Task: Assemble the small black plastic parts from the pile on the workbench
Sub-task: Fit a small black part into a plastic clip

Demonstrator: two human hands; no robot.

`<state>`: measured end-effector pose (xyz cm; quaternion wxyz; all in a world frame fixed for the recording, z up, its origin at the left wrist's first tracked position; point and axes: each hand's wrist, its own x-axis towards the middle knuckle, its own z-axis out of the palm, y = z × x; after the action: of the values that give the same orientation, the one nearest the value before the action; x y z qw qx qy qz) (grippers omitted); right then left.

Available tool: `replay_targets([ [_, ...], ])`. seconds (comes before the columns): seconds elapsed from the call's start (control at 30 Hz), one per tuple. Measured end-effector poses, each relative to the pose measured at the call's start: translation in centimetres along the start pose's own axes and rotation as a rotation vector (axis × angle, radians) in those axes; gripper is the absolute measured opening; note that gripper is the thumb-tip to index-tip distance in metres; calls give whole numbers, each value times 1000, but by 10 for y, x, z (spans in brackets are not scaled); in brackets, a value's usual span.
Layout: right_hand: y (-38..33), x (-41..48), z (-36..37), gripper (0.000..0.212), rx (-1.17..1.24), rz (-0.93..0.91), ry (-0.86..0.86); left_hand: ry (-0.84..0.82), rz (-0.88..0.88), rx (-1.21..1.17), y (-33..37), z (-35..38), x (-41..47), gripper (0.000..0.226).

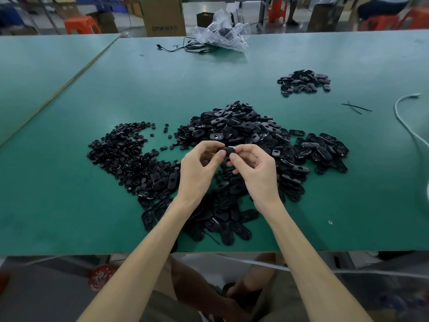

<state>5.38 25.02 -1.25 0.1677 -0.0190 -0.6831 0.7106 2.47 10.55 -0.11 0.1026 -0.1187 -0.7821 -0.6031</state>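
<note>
On the green workbench [69, 182] the big pile [243, 126] of black pieces lies just under your hands. Your left hand [197, 173] and right hand [255, 173] both pinch one black part [226, 151] above it. If your fingertips slip while pressing, the part may fall into the pile and get lost among the others.

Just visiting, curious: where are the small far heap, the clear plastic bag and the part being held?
Small far heap [304, 82]: head view, heap's middle.
Clear plastic bag [222, 31]: head view, crumpled middle.
Held part [228, 149]: head view, its visible top edge.
</note>
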Motion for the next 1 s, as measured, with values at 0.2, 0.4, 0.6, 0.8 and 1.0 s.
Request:
replay_targets([
  [0.2,-2,-1,0,20,17,-4,-12,-18,-2,-77,0,-2,0,14],
  [0.4,-2,-1,0,20,3,-35,-14,-38,12,-101,-1,-3,0,14],
  [0.6,0,-1,0,20,-9,-46,-12,-57,17,-113,-3,-3,1,13],
  [0.8,0,-1,0,21,-6,-55,-11,-64,15,-95,-4,-3,1,14],
  [1.0,2,0,0,21,-61,-73,-16,-76,23,-62,-2,-2,-1,12],
])
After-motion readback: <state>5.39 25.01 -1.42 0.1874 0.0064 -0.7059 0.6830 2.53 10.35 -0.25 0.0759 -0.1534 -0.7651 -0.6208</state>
